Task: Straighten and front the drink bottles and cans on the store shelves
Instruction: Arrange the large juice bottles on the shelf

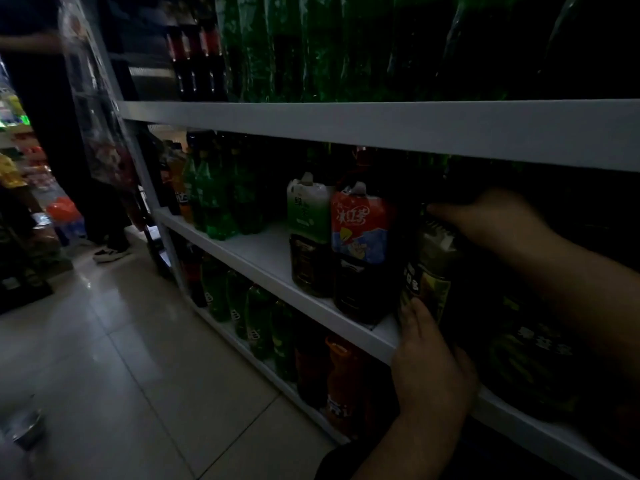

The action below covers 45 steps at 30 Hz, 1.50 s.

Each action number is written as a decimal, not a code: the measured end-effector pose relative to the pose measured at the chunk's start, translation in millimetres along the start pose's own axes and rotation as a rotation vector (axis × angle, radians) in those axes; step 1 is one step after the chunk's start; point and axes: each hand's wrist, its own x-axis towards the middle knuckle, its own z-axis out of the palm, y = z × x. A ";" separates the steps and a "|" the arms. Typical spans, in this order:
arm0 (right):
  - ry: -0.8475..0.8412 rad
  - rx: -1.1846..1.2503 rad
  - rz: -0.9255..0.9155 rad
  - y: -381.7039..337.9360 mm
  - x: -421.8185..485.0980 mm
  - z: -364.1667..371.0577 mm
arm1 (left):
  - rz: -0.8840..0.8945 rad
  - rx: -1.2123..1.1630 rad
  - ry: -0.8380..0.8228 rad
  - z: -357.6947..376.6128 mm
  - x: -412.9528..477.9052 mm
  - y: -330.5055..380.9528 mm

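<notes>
Fingers (414, 313) of left hand (433, 368) are curling round the lower part of dark bottle (429, 268), palm sitting at the front edge of middle shelf (263, 251). Right hand (498, 220) is coming in from the right and gripping over the bottle's top, with its fingertips (441, 210) hooking over the far side. Both hands are holding the same bottle, one low and one high. The bottle is standing upright at the shelf's front edge, with its green-and-dark label facing out; light is too dim to read it. Just left of it, touching or nearly so, red-label bottle (360, 233) is standing upright near the front, and green-label bottle (306, 220) is sitting beside that, slightly further back. A bare stretch of shelf is separating these from soda bottles (214, 202), green ones grouped at the far left end. To the right of the held bottle another dark pack (533, 355) is showing faint label print, but details are lost in shadow. Top shelf (381, 126) is carrying tall green bottles under shiny wrap (277, 46). Bottom shelf is holding a row of green bottles (256, 320) and an orange bottle (341, 375). Tiled floor (104, 341) is running along the aisle, and someone's shoe (110, 252) is showing at the far end.
</notes>
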 end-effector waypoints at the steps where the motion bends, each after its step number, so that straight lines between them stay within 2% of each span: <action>1: -0.008 0.012 0.013 -0.4 0.2 -1.8 | 0.020 0.011 0.005 1.4 -2.4 0.8; 4: -0.027 0.015 0.035 -0.8 1.0 -6.4 | 0.142 0.046 0.082 1.0 -12.6 0.3; 6: -0.050 0.094 0.053 2.6 2.4 -8.7 | 0.202 0.045 0.244 -8.3 -8.0 -4.5; 8: -0.047 0.119 0.048 4.7 1.8 -9.3 | 0.164 -0.019 0.308 -19.7 7.2 -9.9; 10: -0.004 0.055 -0.011 5.4 0.7 -7.2 | 0.132 -0.107 0.263 -27.1 26.0 -13.9; 14: 0.038 -0.009 -0.073 5.7 -1.3 -3.9 | 0.119 -0.302 0.016 -31.7 43.5 -13.0; 16: 0.028 0.005 -0.076 6.4 -0.3 -6.0 | 0.085 -0.368 -0.044 -30.4 42.9 -17.0; 18: 0.019 0.002 -0.098 7.1 1.1 -7.2 | 0.041 -0.319 -0.028 -26.8 40.3 -19.8; 22: 0.000 0.122 -0.143 9.1 0.0 -8.6 | -0.049 -0.216 0.163 -14.9 30.7 -10.6; 25: 0.033 0.121 -0.174 11.1 -1.3 -8.6 | -0.062 -0.176 0.222 -10.1 29.0 -8.3; 28: 0.045 0.037 -0.191 11.9 -2.5 -6.9 | -0.035 -0.197 0.177 -7.7 30.8 -12.4; 32: 0.026 -0.055 -0.204 11.6 -2.0 -4.1 | -0.028 -0.382 0.034 -10.3 33.1 -18.3; 37: 0.078 -0.091 -0.229 13.8 0.1 -1.4 | -0.030 -0.388 0.030 -10.0 34.7 -23.0; 41: 0.098 -0.099 -0.199 13.0 -1.7 0.8 | 0.040 -0.410 -0.028 -13.6 34.0 -28.9; 43: 0.147 -0.120 -0.191 10.9 -5.9 2.8 | 0.070 -0.386 -0.098 -23.1 35.8 -42.8; 45: 0.287 -0.125 -0.274 12.8 -16.6 11.2 | 0.045 -0.333 -0.115 -38.5 40.0 -67.8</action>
